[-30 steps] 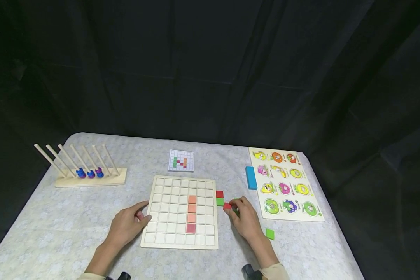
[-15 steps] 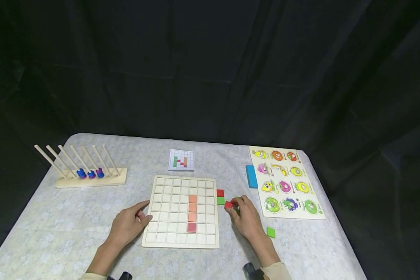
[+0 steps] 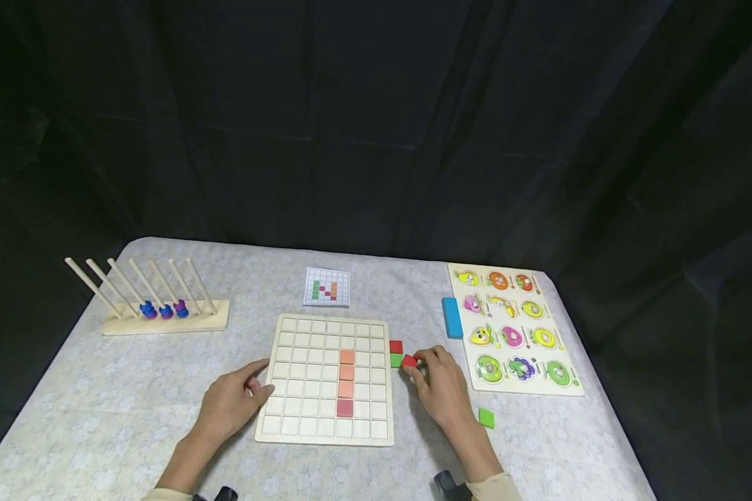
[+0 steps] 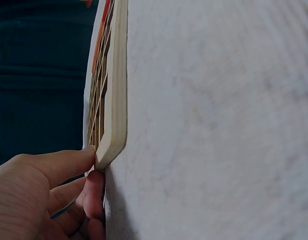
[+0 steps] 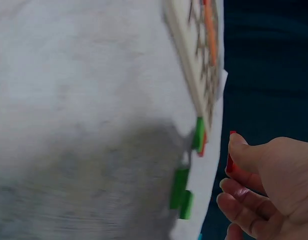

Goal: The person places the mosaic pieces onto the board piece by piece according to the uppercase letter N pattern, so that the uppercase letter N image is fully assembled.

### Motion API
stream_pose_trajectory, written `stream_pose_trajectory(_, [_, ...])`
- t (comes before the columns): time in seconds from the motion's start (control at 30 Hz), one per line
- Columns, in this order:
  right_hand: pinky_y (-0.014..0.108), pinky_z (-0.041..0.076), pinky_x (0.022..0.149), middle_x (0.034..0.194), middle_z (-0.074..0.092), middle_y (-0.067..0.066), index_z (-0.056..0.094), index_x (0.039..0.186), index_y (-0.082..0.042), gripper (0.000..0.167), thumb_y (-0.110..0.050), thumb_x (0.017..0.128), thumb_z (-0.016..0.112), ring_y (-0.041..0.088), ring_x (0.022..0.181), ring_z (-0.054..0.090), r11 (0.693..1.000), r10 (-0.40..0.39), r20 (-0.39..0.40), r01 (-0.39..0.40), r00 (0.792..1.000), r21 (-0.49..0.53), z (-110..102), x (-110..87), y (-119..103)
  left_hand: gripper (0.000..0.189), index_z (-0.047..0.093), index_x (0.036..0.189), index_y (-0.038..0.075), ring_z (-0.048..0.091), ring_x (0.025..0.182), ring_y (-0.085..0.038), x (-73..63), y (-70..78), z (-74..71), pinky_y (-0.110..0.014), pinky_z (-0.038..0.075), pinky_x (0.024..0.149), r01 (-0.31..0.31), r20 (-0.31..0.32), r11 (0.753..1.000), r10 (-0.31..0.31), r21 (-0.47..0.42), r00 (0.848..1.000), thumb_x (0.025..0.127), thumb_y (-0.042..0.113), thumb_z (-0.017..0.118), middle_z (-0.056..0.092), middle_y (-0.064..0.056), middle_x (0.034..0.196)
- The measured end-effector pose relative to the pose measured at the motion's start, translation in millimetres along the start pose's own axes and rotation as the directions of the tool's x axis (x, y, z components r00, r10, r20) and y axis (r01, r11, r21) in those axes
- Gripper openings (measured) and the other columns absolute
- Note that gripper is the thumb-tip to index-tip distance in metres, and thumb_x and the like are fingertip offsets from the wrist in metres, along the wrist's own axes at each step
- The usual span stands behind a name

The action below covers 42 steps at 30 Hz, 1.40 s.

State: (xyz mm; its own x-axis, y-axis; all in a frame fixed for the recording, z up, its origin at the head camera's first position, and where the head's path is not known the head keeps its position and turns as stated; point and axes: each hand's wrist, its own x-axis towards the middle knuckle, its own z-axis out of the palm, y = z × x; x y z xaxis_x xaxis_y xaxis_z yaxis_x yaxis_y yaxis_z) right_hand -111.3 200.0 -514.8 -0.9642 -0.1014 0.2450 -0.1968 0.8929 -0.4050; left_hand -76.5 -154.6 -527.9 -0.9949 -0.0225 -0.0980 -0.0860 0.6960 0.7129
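Note:
My left hand (image 3: 228,400) grips the left edge of a wooden grid board (image 3: 297,436), thumb on its top edge and fingers curled at its side. In the board's grid, several orange tiles (image 3: 347,372) and one red tile (image 3: 345,408) form a column. Just right of the board, my right hand (image 3: 441,386) pinches a loose red square tile (image 5: 230,162) between thumb and fingers; the right wrist view shows it held off the table. Beneath that hand lie green tiles (image 5: 179,187), mostly hidden in the head view. Another red tile (image 3: 395,346) and green tile (image 3: 396,360) touch the board's right side.
A pattern card (image 3: 326,287) lies behind the board. At the left stands a peg rack (image 3: 216,319) with blue and purple rings. On the right are a blue block (image 3: 452,318), a fruit puzzle board (image 3: 520,383) and a lone green tile (image 3: 486,418).
My right hand has risen slightly with the red tile, moving it up from beside the green tiles. My left hand stays on the board's edge.

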Motion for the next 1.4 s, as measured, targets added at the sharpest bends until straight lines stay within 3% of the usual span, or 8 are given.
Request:
stream_pose_trajectory(0.2, [0.044, 0.051, 0.078, 0.097, 0.066, 0.009, 0.073, 0.104, -0.004, 0.025, -0.022, 0.087, 0.078, 0.026, 0.092, 0.064, 0.997, -0.049, -0.032, 0.051, 0.998, 0.052, -10, 9.2, -10, 0.052, 0.063, 0.136, 0.007, 0.045, 0.053, -0.008, 1.0, -1.6, 2.2, -0.024, 0.034, 0.047, -0.005, -0.009, 1.000, 0.005, 0.011, 1.000, 0.087, 0.021, 0.075, 0.063, 0.005, 0.072])
stream_pose_trajectory(0.47, [0.038, 0.053, 0.076, 0.100, 0.069, 0.007, 0.074, 0.105, -0.005, 0.026, -0.023, 0.087, 0.079, 0.022, 0.091, 0.065, 0.990, -0.055, -0.010, 0.056, 0.998, 0.128, -13, 11.3, -24, 0.052, 0.063, 0.136, 0.007, 0.044, 0.052, -0.008, 1.0, -1.2, 2.3, -0.023, 0.033, 0.046, -0.005, -0.011, 1.000, 0.005, 0.009, 1.000, 0.087, 0.021, 0.075, 0.063, 0.005, 0.072])
stream_pose_trajectory(0.63, [0.036, 0.056, 0.077, 0.098, 0.070, 0.005, 0.074, 0.106, -0.005, 0.029, -0.023, 0.085, 0.081, 0.020, 0.092, 0.067, 0.988, -0.057, 0.015, 0.054, 0.998, 0.147, -5, 7.5, -33, 0.052, 0.063, 0.136, 0.007, 0.044, 0.052, -0.008, 1.3, -1.3, 2.0, -0.023, 0.033, 0.047, -0.013, -0.006, 1.000, 0.013, 0.013, 1.000, 0.088, 0.022, 0.074, 0.062, 0.005, 0.072])
stream_pose_trajectory(0.83, [0.035, 0.057, 0.079, 0.100, 0.070, 0.005, 0.073, 0.107, -0.004, 0.026, -0.022, 0.088, 0.077, 0.021, 0.095, 0.068, 0.976, -0.142, 0.029, 0.135, 0.989, 0.168, 6, 1.5, -40, 0.052, 0.062, 0.137, 0.008, 0.044, 0.052, -0.008, 1.8, -1.9, 1.6, -0.023, 0.033, 0.046, -0.006, 0.001, 1.000, 0.006, 0.010, 1.000, 0.088, 0.022, 0.074, 0.062, 0.005, 0.072])
stream_pose_trajectory(0.97, [0.030, 0.055, 0.075, 0.099, 0.070, 0.004, 0.073, 0.106, -0.006, 0.027, -0.026, 0.088, 0.076, 0.016, 0.088, 0.064, 0.970, -0.173, 0.039, 0.164, 0.984, 0.181, 12, -2.1, -46, 0.052, 0.062, 0.137, 0.008, 0.044, 0.053, -0.008, 1.7, -1.6, 2.0, -0.023, 0.033, 0.046, -0.003, 0.004, 1.000, 0.003, 0.009, 1.000, 0.088, 0.022, 0.074, 0.061, 0.005, 0.072])
stream_pose_trajectory(1.2, [0.024, 0.051, 0.071, 0.096, 0.068, 0.001, 0.073, 0.105, -0.007, 0.025, -0.026, 0.088, 0.075, 0.011, 0.080, 0.060, 0.951, -0.270, 0.081, 0.253, 0.959, 0.177, 24, -6.9, -57, 0.052, 0.062, 0.136, 0.008, 0.045, 0.053, -0.008, 1.5, -2.1, 3.5, -0.023, 0.033, 0.047, -0.009, -0.010, 1.000, 0.009, 0.021, 1.000, 0.088, 0.022, 0.074, 0.061, 0.005, 0.071])
stream_pose_trajectory(1.4, [0.023, 0.048, 0.069, 0.094, 0.067, -0.002, 0.075, 0.103, -0.010, 0.026, -0.029, 0.086, 0.078, 0.009, 0.079, 0.055, 0.939, -0.316, 0.073, 0.301, 0.946, 0.166, 34, -10.4, -64, 0.052, 0.063, 0.136, 0.007, 0.044, 0.053, -0.008, 1.6, -2.5, 4.2, -0.023, 0.032, 0.047, -0.012, -0.018, 1.000, 0.012, 0.029, 1.000, 0.087, 0.022, 0.074, 0.061, 0.005, 0.070])
